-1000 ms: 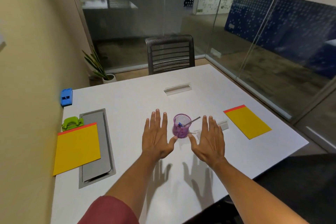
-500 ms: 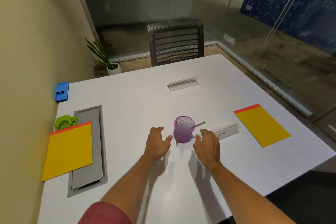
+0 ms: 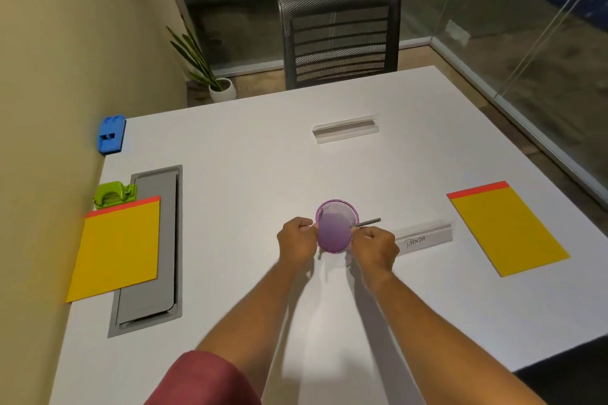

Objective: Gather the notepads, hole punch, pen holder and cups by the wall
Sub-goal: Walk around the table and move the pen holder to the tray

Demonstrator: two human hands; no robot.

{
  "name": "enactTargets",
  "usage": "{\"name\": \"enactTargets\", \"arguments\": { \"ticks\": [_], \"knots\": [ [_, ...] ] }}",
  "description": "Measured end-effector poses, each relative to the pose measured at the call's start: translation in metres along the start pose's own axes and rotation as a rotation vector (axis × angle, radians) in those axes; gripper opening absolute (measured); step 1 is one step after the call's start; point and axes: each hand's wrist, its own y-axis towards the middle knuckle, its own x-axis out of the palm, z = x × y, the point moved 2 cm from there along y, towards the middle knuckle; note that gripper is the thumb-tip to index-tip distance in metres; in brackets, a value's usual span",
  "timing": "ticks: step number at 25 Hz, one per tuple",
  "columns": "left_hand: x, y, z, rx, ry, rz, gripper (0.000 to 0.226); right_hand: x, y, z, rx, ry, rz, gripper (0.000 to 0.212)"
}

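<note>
The purple pen holder (image 3: 336,229) stands mid-table, well apart from the wall, with the left hand (image 3: 296,240) and right hand (image 3: 376,245) curled against its sides, seemingly gripping. Tilted in transit, its pen (image 3: 368,222) could slide out.

White table (image 3: 250,148) (notepads (image 3: 118,250), pen holder (image 3: 335,230)).

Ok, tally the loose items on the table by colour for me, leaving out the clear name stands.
Yellow: 2, the notepad by the wall and the notepad on the right
Green: 1, the hole punch
Blue: 1, a blue plastic item
Purple: 1, the mesh pen holder, gripped by the left hand and right hand
Total: 5
</note>
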Motion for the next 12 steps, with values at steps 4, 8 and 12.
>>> {"name": "enactTargets", "arguments": {
  "ticks": [4,8,12],
  "knots": [
    [0.006,0.001,0.002,-0.060,-0.087,0.036,0.013,0.002,0.004,-0.004,0.052,0.072,0.004,0.007],
    [0.002,-0.003,0.003,-0.109,-0.122,0.040,0.014,-0.001,0.004,-0.005,0.052,0.083,-0.042,0.005],
    [-0.013,-0.008,0.001,-0.144,-0.223,0.064,0.017,0.000,-0.002,-0.015,0.037,0.148,-0.106,0.004]
  ]
}}
